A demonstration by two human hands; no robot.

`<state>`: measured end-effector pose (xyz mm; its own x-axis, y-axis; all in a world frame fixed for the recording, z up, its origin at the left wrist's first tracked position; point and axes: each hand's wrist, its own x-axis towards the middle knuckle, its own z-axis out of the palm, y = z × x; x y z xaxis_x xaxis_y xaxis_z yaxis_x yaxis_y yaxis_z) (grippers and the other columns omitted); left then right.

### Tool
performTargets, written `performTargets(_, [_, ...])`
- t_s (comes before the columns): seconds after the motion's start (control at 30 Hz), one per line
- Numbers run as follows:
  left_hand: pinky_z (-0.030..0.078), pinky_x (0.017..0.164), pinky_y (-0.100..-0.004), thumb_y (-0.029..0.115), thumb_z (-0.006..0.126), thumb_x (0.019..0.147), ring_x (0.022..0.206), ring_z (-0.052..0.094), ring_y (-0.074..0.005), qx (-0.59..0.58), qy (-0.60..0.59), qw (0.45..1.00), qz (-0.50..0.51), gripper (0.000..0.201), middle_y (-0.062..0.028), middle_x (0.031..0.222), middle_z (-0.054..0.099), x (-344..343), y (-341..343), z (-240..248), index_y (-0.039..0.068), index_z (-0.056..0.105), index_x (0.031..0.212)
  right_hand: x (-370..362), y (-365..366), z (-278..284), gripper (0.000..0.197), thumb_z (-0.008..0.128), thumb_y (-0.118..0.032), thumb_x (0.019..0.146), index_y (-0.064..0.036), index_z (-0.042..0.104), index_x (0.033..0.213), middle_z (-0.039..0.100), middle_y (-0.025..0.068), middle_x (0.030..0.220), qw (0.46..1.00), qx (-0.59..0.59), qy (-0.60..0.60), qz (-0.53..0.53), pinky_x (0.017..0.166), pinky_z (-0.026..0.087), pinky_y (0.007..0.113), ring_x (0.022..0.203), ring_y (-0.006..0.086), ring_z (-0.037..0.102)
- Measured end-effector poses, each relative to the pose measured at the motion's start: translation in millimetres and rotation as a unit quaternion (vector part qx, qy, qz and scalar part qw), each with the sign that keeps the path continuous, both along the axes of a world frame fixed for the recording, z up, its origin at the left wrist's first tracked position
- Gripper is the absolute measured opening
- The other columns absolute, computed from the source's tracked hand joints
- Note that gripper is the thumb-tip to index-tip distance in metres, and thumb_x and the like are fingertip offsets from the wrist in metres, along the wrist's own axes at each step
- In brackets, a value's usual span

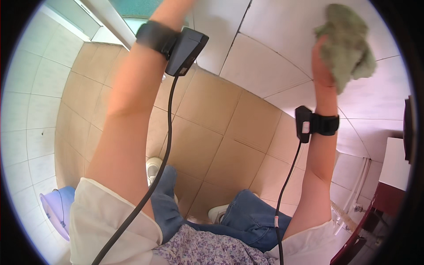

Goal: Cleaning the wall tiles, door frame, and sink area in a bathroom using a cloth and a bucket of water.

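Observation:
A crumpled green cloth (349, 46) is in my right hand (321, 62), raised to the far right against the white tiled wall (269, 66). The cloth covers most of the fingers, which appear closed on it. My left arm reaches up toward the top edge, where the frame cuts it off beyond the wrist, so the left hand does not show. Each wrist wears a black strap with a small black box, the left box (187, 52) and the right box (303, 124), each trailing a black cable.
Tan floor tiles (198, 128) lie below, with my shoes on them. At the lower left stands a light purple bucket (59, 212). A white frame (108, 20) borders a green pane (134, 9) at the top. A dark red cabinet (388, 198) and pipes (360, 185) are at the right.

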<state>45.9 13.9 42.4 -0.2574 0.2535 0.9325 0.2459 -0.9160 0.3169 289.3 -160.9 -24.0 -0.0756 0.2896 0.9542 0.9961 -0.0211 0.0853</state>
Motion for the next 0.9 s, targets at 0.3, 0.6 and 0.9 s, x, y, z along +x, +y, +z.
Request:
performTargets(0.3, [0.042,0.065,-0.0441,0.030,0.037,0.088,0.077,0.053,-0.0448,-0.115,0.017,0.990,-0.075,0.043,-0.0315,0.082,0.053,-3,-3,-1,-0.005,0.038,0.113,-100,3,-36,0.050,0.060,-0.031,0.074,-0.0062,0.045,0.114,0.050,0.0068,0.113,0.921,-0.136,0.216,0.294,0.095,0.032,0.038,0.106,0.0213,0.046])
performTargets(0.6, [0.041,0.062,-0.0453,0.030,0.037,0.088,0.073,0.052,-0.0450,-0.134,0.023,0.987,-0.085,0.044,-0.0303,0.078,0.054,-4,-7,1,-0.006,0.038,0.112,-92,-8,34,0.020,0.060,-0.012,0.073,-0.0015,0.059,0.090,0.061,0.0054,0.084,0.991,0.009,0.104,0.084,0.066,0.045,0.027,0.076,0.0186,0.058])
performTargets(0.9, [0.041,0.060,-0.0459,0.029,0.038,0.087,0.071,0.052,-0.0450,-0.104,0.004,0.993,-0.050,0.043,-0.0300,0.075,0.054,2,-1,-2,-0.006,0.040,0.111,-86,-40,112,0.025,0.054,-0.017,0.077,0.0023,0.061,0.092,0.053,0.0092,0.102,0.805,0.125,0.528,0.240,0.079,0.040,0.027,0.091,0.0161,0.051])
